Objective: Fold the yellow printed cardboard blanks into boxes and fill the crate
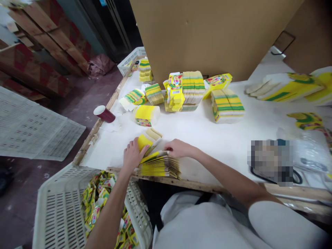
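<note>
My left hand [132, 153] is closed around a yellow carton [145, 140] with open pale flaps at its far end. Just below it, a fanned stack of flat yellow cartons [157, 166] lies along the table's front edge. My right hand [179, 148] has its fingers pinched together at the right end of the top flat carton [153, 156] of that stack. The fingertips partly hide what they grip. Close beyond my hands, another yellow-and-white carton [146, 113] lies on the white table [199, 145].
Bundles of flat cartons [192, 86] stand along the back, before a large cardboard box [207, 38]. A dark red paper cup [105, 114] lies tipped at the left edge. Below, a white crate [57, 204] holds many yellow packets. A plastic bag [311, 152] lies right.
</note>
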`<action>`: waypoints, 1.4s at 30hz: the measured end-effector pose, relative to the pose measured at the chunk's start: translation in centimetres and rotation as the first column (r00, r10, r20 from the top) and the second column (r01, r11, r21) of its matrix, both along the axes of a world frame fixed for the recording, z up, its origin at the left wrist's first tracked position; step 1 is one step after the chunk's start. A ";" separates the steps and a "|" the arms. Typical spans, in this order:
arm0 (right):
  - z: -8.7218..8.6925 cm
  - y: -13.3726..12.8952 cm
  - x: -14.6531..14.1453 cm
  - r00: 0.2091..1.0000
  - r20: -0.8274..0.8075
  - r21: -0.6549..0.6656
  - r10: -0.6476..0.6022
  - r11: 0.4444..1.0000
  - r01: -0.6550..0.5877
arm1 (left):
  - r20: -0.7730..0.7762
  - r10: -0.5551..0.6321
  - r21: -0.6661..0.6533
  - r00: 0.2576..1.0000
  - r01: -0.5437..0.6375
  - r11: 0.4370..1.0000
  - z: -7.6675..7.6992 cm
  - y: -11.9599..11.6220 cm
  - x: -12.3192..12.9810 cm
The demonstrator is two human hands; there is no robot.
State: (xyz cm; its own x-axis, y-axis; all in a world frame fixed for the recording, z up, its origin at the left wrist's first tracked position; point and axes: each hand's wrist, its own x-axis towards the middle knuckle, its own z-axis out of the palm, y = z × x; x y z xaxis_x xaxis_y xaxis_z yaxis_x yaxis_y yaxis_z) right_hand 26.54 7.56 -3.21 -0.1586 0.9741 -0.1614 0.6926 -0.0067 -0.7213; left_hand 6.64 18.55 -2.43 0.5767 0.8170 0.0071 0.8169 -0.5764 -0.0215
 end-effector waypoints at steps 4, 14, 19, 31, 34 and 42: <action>1.2 -0.9 1.5 0.977 -0.065 -0.063 0.202 0.976 -0.206 | 0.000 0.005 0.015 1.000 -0.005 1.000 -0.1 -0.3 0.0; -1.1 2.9 -0.8 0.967 0.135 0.253 -0.218 0.951 0.179 | -0.003 -0.017 0.056 1.000 0.018 0.998 -0.2 -0.5 0.0; -2.0 3.2 -1.4 0.957 0.197 0.302 -0.214 0.942 0.148 | 0.005 -0.006 0.058 1.000 0.006 0.998 -0.3 -0.4 -0.1; -2.2 5.2 -4.8 0.919 0.160 0.140 -0.359 0.930 0.339 | 0.014 -0.049 0.070 0.999 0.048 0.996 -0.7 -0.1 -0.4; -2.1 4.9 -6.4 0.927 0.101 0.074 -0.361 0.932 0.355 | -0.003 -0.047 0.054 0.999 0.047 0.997 -0.5 -0.1 -0.3; -1.7 4.7 -4.4 0.954 -0.009 0.048 -0.298 0.953 0.298 | 0.030 0.000 0.000 1.000 0.000 1.000 -0.2 0.1 -0.2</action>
